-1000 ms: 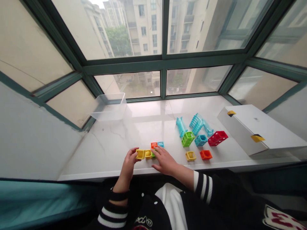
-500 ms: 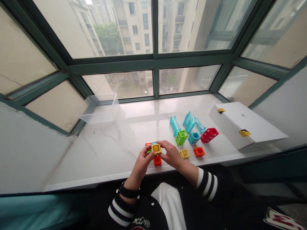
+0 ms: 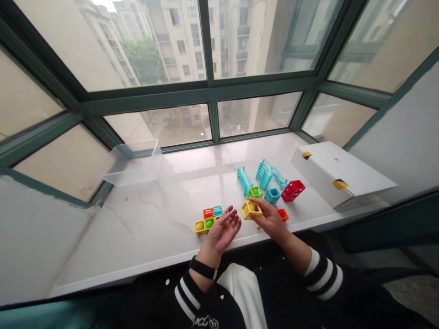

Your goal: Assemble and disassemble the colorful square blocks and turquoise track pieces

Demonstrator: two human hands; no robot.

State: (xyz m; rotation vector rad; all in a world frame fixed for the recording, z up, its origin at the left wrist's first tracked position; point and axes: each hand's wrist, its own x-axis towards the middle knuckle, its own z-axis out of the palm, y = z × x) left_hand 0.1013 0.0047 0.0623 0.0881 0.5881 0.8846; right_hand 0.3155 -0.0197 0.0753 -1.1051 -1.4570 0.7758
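A yellow toy cube block (image 3: 251,210) sits grasped in the right hand's (image 3: 270,218) curled fingers, while the left hand (image 3: 221,230) lies open, holding nothing, just beside a cluster of colored blocks (image 3: 207,220).

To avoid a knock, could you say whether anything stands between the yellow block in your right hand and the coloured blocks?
Yes: your open left hand lies palm up between the yellow block in your right hand and the coloured blocks.

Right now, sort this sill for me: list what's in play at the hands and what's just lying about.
In play: right hand gripping a yellow cube block; left hand, open, beside joined coloured blocks.

Lying about: turquoise ramp pieces, red block, clear plastic tub, white box.
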